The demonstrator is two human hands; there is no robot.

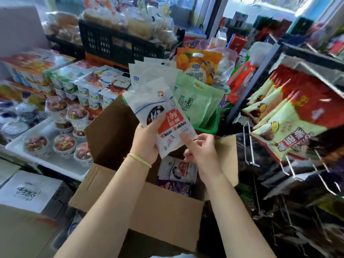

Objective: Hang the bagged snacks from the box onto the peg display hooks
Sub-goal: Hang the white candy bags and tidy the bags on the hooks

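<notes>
My left hand (147,144) grips a fanned stack of candy bags (158,107) over the box (141,207), tops pointing up and away. My right hand (201,151) pinches the front bag's bottom corner. Empty hook (250,144) sits off right, nearest that hand.

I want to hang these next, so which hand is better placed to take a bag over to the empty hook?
Probably the right hand: it only pinches the front White Rabbit bag and lies nearer the empty hook. The left hand grips the fanned stack.
</notes>
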